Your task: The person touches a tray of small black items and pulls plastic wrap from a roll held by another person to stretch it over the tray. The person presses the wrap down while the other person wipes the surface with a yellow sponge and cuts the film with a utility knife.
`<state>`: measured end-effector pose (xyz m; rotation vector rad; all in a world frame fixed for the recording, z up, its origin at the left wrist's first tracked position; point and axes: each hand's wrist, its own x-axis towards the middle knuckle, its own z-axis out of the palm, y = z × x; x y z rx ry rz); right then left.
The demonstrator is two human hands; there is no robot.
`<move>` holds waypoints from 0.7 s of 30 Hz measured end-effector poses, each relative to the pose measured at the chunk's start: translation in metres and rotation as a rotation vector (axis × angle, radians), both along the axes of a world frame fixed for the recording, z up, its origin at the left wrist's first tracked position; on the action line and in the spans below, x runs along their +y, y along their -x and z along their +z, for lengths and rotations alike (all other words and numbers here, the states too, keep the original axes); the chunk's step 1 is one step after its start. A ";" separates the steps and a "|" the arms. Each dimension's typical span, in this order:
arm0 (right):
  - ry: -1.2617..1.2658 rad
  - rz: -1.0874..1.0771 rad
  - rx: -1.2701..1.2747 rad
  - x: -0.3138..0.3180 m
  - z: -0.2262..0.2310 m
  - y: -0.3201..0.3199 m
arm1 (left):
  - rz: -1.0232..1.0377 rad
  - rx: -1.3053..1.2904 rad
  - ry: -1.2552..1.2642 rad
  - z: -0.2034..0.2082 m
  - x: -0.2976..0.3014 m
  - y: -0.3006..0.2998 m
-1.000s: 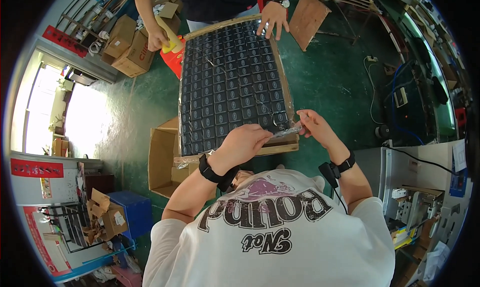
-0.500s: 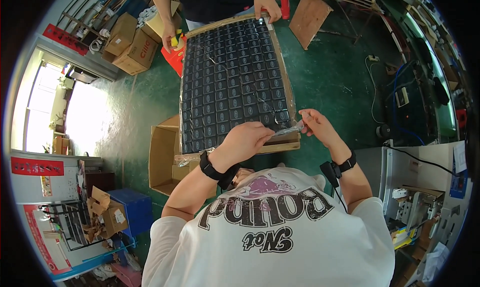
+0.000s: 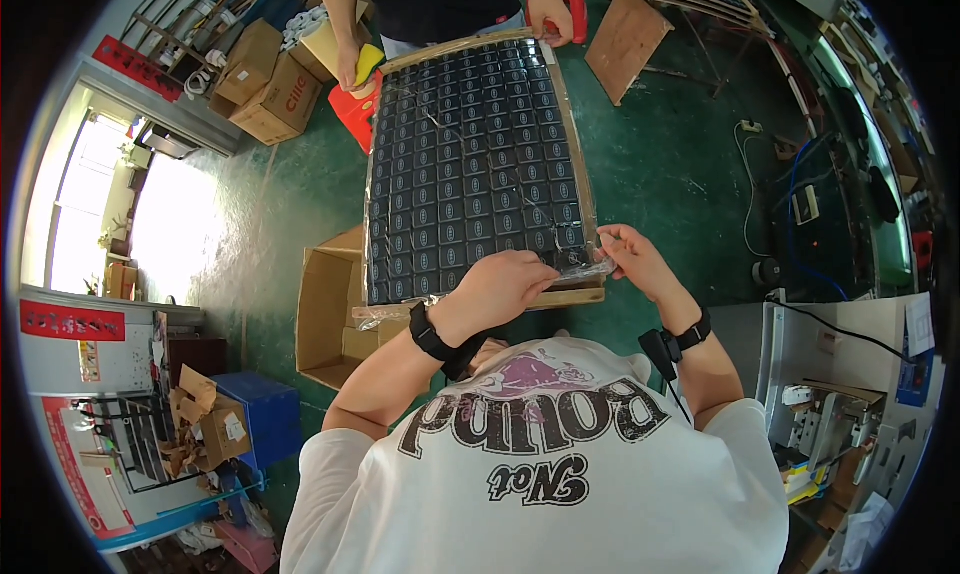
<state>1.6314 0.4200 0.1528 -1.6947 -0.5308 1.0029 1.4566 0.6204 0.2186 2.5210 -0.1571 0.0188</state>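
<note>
A large flat board holds rows of black square pieces [image 3: 465,174] under clear plastic film. At its near right corner, my left hand [image 3: 500,286] pinches the gathered edge of the film [image 3: 588,272]. My right hand [image 3: 636,261], just beyond the corner, has its thumb and fingers closed on the other end of that edge. A wooden edge [image 3: 568,296] shows below the film. Across the board, a co-worker's one hand [image 3: 350,66] holds a yellow object [image 3: 368,64], and the other hand [image 3: 549,16] rests at the far right corner.
An open cardboard box [image 3: 325,314] stands under the board's left side. Red stools [image 3: 355,114] are at the far end. Closed cartons [image 3: 278,99] lie at the far left, and a brown panel [image 3: 627,44] leans at the far right. A blue bin [image 3: 258,414] is at the left.
My left hand has shifted slightly right along the film edge, nearer my right hand. The co-worker's hand with the yellow object has risen a little, and the film between my hands looks more bunched.
</note>
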 end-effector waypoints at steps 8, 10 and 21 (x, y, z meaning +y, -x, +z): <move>-0.014 0.022 -0.004 -0.003 0.004 0.002 | 0.001 -0.006 0.014 -0.006 -0.003 0.001; -0.012 0.027 0.002 -0.004 0.010 0.004 | 0.000 -0.014 0.017 -0.008 -0.002 0.001; -0.103 0.128 0.012 -0.018 0.042 0.021 | 0.009 -0.008 0.047 -0.007 -0.003 0.005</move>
